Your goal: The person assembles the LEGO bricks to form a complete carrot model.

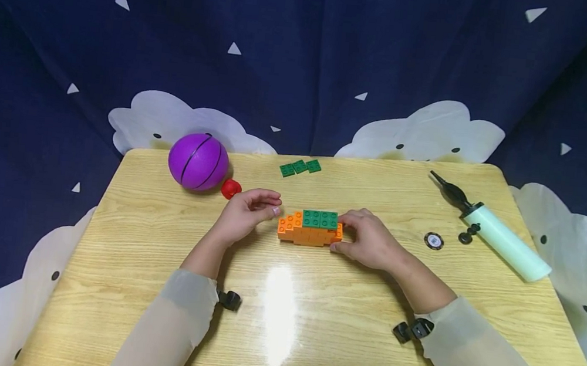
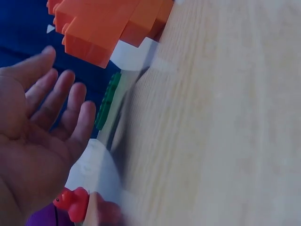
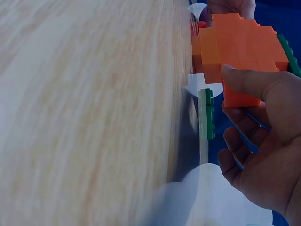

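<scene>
A build of orange toy bricks (image 1: pixel 312 236), with stepped ends and green bricks (image 1: pixel 320 219) along its top, is at the middle of the table. My right hand (image 1: pixel 370 240) pinches its right end between thumb and fingers; in the right wrist view the thumb lies on the orange side (image 3: pixel 249 52), and the lower fingers are loosely curled. Near the left end is my left hand (image 1: pixel 245 214), fingers loosely bent with nothing in them. In the left wrist view a gap shows between those fingertips and the orange bricks (image 2: pixel 96 28).
Three flat green bricks (image 1: pixel 300 166) lie at the table's back edge. A purple ball (image 1: pixel 198 162) and a red rubber duck (image 1: pixel 230 189) are at the back left. On the right lie a poker chip (image 1: pixel 433 240), a small black piece (image 1: pixel 466 237) and a pale green hand pump (image 1: pixel 510 242).
</scene>
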The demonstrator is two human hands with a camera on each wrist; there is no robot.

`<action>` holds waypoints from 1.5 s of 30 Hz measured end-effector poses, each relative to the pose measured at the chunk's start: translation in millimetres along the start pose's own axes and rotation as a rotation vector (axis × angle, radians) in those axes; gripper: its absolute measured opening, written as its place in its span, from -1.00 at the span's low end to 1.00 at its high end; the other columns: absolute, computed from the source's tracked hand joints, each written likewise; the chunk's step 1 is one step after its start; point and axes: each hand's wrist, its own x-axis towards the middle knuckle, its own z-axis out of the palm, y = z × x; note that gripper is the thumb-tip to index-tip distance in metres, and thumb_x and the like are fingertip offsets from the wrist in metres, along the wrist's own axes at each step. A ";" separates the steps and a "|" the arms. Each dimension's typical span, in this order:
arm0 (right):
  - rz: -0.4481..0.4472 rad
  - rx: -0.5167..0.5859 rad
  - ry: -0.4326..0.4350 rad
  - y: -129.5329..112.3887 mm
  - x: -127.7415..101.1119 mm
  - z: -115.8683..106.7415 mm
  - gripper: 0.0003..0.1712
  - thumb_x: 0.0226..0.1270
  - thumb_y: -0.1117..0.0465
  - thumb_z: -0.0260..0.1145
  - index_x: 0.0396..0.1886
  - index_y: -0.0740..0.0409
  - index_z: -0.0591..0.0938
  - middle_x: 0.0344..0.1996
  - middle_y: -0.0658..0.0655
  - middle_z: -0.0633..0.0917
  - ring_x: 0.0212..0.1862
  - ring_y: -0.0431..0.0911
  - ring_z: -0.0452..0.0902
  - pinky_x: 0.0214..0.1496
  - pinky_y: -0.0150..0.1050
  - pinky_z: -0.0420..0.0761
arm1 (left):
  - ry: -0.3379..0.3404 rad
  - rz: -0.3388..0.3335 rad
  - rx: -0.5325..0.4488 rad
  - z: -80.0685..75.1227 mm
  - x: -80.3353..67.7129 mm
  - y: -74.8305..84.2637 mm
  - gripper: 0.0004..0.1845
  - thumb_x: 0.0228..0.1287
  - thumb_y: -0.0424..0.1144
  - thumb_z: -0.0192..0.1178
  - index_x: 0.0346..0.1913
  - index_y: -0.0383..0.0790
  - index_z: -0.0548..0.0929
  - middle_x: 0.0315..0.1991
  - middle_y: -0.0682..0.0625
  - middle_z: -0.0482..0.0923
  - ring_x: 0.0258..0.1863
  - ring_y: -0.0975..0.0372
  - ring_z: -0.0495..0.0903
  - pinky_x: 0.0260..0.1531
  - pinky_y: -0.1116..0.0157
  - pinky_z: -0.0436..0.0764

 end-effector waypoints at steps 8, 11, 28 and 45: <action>-0.001 0.005 -0.002 0.9 -0.1 -0.8 -0.37 0.09 0.09 0.68 0.15 0.22 0.71 0.05 0.12 0.72 0.12 0.04 0.51 0.24 0.06 0.52 | 0.117 -0.010 0.148 6.1 21.8 4.9 -0.59 0.37 -0.22 0.40 0.20 -0.31 0.68 -0.01 -0.06 0.74 -0.01 0.09 0.70 0.14 0.09 0.62; -0.007 0.007 0.003 1.7 -0.4 -0.7 -0.39 0.09 0.10 0.68 0.13 0.21 0.72 0.04 0.11 0.72 0.11 0.04 0.51 0.24 0.06 0.52 | 0.148 -0.013 0.196 8.7 30.1 4.7 -0.61 0.37 -0.23 0.40 0.19 -0.31 0.69 -0.02 -0.07 0.74 -0.04 0.08 0.71 0.06 0.13 0.65; -0.020 0.002 0.008 4.0 0.2 0.1 -0.45 0.08 0.10 0.69 0.06 0.14 0.74 0.01 0.07 0.74 0.06 0.01 0.51 0.18 0.01 0.54 | 0.269 -0.088 0.351 12.1 78.7 -4.2 -0.62 0.29 -0.26 0.44 0.16 -0.24 0.72 0.07 -0.10 0.68 -0.14 0.12 0.63 -0.19 0.24 0.62; -0.026 -0.005 0.008 2.5 1.0 0.0 -0.43 0.08 0.10 0.69 0.09 0.16 0.73 0.02 0.07 0.73 0.06 0.01 0.52 0.18 0.00 0.54 | 0.244 -0.071 0.644 13.3 106.3 -10.0 -0.54 0.29 -0.17 0.43 0.23 -0.17 0.69 0.24 -0.19 0.54 0.25 -0.04 0.50 0.34 0.06 0.42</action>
